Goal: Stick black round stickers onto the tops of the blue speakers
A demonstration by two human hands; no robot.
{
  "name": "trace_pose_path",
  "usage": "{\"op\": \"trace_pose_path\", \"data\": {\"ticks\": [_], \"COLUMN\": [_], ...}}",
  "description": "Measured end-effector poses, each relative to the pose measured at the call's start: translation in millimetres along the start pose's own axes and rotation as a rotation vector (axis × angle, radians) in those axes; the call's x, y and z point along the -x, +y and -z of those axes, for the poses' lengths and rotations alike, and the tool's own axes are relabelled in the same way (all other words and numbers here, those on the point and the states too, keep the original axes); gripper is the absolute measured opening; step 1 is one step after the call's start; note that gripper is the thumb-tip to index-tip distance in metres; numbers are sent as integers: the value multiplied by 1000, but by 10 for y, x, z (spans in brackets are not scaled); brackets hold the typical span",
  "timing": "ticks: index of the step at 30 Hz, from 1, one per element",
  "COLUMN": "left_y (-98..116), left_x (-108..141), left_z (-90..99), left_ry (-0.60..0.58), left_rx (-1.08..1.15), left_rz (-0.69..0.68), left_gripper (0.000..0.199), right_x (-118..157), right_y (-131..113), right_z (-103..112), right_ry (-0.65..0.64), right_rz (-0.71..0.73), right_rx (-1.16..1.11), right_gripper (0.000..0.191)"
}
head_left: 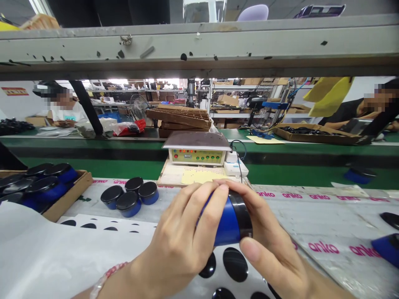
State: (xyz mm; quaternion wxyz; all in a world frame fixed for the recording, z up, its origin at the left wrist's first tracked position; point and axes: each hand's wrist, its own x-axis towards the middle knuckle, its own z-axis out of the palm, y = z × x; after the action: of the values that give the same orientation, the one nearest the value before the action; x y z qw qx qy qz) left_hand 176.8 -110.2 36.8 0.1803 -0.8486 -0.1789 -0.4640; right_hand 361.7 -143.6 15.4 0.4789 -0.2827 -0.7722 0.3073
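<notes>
One blue-and-black round container (226,226): tipped on its side in both hands, above black discs (235,264) on a pale sheet.
Left hand (183,232): grip closed on the container, fingers curled over its blue side.
Right hand (274,238): grip closed around its black end, thumb near the lower edge.
Surface (330,224): plastic film printed "anko" in pink.
Four similar containers (128,202): clustered at left, beside a cardboard box (69,198) holding more.
Control box (198,155): beyond the hands, with red lights and green buttons.
Two people: seated across, far left and far right.
</notes>
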Motion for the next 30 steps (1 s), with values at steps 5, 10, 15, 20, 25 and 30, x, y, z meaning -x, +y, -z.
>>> {"op": "trace_pose_path", "data": {"ticks": [5,10,15,20,25,30], "left_y": [25,-11,-61,-42,-2,24], "left_x": [-28,-50,-94,-102,-44,-52], "left_z": [-20,-58,-1,24,11,61], "left_ry": [-3,12,20,-4,-6,-19], "left_rx": [-29,64,187,251,130,105], "left_rz": [31,137,351,396,254,180], "left_gripper": [44,53,63,61,66,67], "right_x": [19,5,-90,-163,-195,-216], "right_y": [-3,74,139,100,136,198], "right_z": [-55,21,232,305,251,286], "right_ry": [13,-1,-65,-103,-82,-30], "right_rz": [7,-17,-91,-3,65,304], "right_rx": [-37,47,52,384,468,535], "right_gripper": [59,63,51,42,10,21]}}
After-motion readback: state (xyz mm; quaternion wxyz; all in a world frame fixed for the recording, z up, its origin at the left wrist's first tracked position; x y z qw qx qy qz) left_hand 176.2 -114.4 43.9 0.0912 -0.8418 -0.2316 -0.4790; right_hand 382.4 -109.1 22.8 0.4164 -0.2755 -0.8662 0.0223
